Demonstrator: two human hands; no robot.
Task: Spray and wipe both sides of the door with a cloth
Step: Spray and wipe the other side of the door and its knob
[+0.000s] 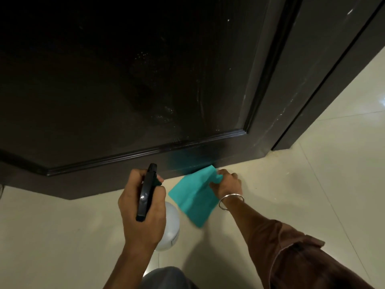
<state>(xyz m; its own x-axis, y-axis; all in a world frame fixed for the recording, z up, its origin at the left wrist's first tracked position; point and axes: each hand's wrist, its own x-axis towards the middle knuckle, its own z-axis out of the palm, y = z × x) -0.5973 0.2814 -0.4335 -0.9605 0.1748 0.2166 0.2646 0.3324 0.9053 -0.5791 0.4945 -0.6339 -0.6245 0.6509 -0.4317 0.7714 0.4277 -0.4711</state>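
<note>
A dark brown panelled door [125, 80] fills the upper view, with wet spray streaks and droplets on its lower panel. My left hand [143, 213] grips a spray bottle [171, 226] with a white body and a black trigger head, its nozzle aimed at the door's bottom rail. My right hand [227, 182] holds a teal cloth [192, 197] low down by the foot of the door, one corner touching the bottom rail. The cloth's teal reflection shows on the glossy rail.
The dark door frame [308, 84] stands at the right. Pale glossy floor tiles [312, 184] spread below and to the right. A silver bangle [230, 202] circles my right wrist, above a brown sleeve. My knee [166, 278] shows at the bottom.
</note>
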